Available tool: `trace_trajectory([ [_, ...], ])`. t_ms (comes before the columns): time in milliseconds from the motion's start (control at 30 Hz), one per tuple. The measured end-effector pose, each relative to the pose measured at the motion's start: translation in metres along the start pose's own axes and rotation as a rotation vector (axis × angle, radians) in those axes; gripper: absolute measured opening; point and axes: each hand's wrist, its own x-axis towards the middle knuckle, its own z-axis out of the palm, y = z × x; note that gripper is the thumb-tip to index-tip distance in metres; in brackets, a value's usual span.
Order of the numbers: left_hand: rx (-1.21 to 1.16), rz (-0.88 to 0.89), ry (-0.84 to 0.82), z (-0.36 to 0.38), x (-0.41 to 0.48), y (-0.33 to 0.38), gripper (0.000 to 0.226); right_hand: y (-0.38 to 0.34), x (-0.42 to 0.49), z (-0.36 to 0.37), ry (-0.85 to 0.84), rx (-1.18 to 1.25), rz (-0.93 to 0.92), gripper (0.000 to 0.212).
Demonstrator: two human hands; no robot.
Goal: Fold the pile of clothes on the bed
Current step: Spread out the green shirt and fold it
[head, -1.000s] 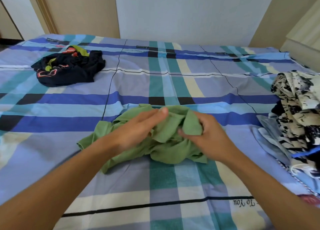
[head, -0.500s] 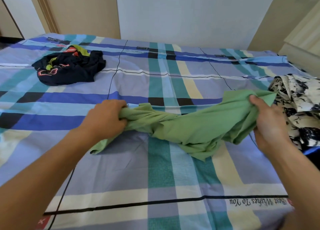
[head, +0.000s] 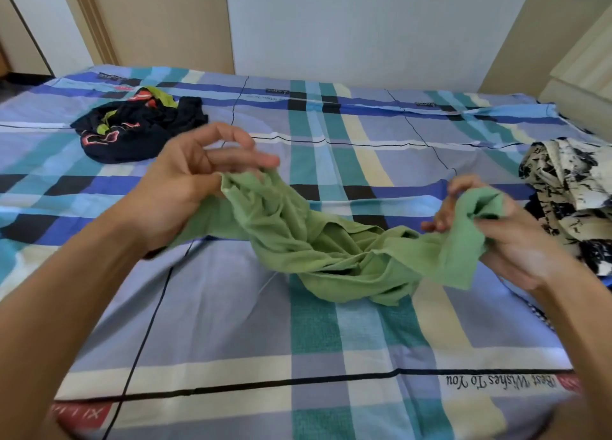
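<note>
Two-handed, your left hand (head: 185,188) and right hand (head: 516,237) pinch the crumpled green cloth garment (head: 314,241) mid-frame; likely soft, light: grip its corners.

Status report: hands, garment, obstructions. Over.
Left hand, right hand each grip an end of green garment. Garment twisted, unfolded, middle on bed. Dark clothes, patterned pile lie apart.

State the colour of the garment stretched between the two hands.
The garment is plain light green, with no print visible; the head view shows it.
</note>
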Motion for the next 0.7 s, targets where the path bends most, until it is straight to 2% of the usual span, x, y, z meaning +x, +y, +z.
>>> trace_trajectory([
  [67,0.330,-0.239,-0.190,-0.009,-0.007,-0.003,0.041,0.007,-0.001,-0.010,0.006,-0.334,0.167,0.062],
  [100,0.538,-0.379,-0.313,-0.013,-0.010,-0.007,0.040,0.012,-0.002,-0.012,-0.040,-0.507,0.248,0.066],
  [167,0.859,-0.691,-0.492,-0.012,-0.018,-0.016,0.035,0.020,-0.006,-0.010,-0.165,-0.755,0.410,0.056],
  [233,1.087,-0.838,-0.515,-0.008,-0.018,-0.028,0.044,0.022,-0.008,-0.006,-0.217,-0.866,0.485,0.046],
  [300,1.186,-0.832,-0.404,-0.007,-0.014,-0.043,0.058,0.019,-0.009,-0.002,-0.240,-0.880,0.513,0.039],
  [400,1.192,-0.789,-0.189,-0.010,-0.009,-0.063,0.079,0.014,-0.012,0.010,-0.293,-0.870,0.567,0.031],
  [500,1.232,-0.790,-0.116,-0.010,-0.009,-0.079,0.097,0.016,-0.013,0.023,-0.205,-0.833,0.452,0.021],
  [567,1.278,-0.800,-0.081,-0.008,-0.007,-0.084,0.088,0.020,-0.012,0.026,-0.123,-0.797,0.381,0.024],
  [700,1.392,-0.739,-0.011,-0.011,-0.002,-0.094,0.037,0.029,-0.002,0.023,0.112,-0.769,0.274,0.026],
])
